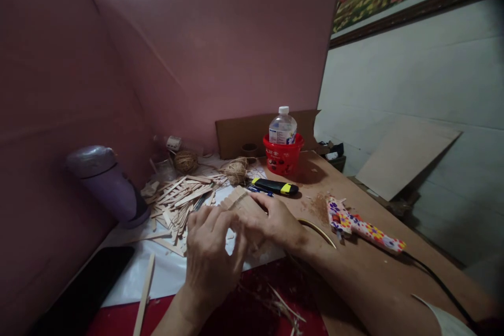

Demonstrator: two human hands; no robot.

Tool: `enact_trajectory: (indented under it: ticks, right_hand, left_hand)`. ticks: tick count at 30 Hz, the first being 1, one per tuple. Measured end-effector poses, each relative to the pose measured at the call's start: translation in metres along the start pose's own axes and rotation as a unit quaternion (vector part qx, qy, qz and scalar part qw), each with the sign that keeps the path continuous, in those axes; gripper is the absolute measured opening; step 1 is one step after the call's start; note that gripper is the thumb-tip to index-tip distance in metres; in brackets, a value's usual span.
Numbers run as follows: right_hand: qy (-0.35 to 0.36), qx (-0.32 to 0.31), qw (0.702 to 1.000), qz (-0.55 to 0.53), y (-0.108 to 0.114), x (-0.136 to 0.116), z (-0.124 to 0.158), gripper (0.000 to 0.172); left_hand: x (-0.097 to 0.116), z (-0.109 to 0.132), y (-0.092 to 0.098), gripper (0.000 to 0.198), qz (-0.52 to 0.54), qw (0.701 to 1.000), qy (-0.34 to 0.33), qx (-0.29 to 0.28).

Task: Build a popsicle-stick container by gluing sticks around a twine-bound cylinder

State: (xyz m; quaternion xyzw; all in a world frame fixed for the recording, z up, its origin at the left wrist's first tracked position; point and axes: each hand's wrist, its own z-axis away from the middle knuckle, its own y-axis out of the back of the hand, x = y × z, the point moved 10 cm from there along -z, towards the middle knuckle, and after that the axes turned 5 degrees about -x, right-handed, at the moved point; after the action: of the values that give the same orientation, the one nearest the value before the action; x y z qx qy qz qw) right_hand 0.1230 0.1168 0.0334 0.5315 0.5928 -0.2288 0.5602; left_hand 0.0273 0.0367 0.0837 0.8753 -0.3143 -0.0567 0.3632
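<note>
My right hand (277, 220) is closed around a small piece made of wooden craft sticks laid side by side (244, 203), with a strand that looks like twine across it. Close against its near left side is my left hand (214, 252), the fingers curled and the thumb and forefinger drawn together. What lies between those fingertips is hidden. Beyond both hands, a heap of loose craft sticks (185, 202) covers the white sheet (118, 273), and a ball of twine (235, 170) sits behind the piece.
A black and yellow utility knife (275, 186) lies past my right hand. A flowered glue gun (362, 226) with a cord rests at right. A red bucket (282, 160) holds a plastic bottle (283, 127). A purple flask (112, 189) and a dark flat object (86, 289) are at left.
</note>
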Motion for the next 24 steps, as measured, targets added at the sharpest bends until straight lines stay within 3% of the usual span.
enact_trajectory:
  ticks: [7,12,24]
  right_hand:
    - [0.023,0.041,0.996,0.074,0.005,-0.009,0.004,0.049]
    - [-0.008,0.075,0.995,0.068,0.010,0.001,0.004,0.061]
    - [0.016,0.053,0.998,0.010,0.004,-0.004,0.002,0.042]
  left_hand:
    - [0.001,0.000,-0.001,0.013,-0.047,0.999,-0.005,0.025]
    - [-0.005,0.004,-0.008,0.013,-0.025,0.999,0.010,0.031]
    - [-0.012,0.010,-0.012,0.015,0.008,0.998,0.032,0.055]
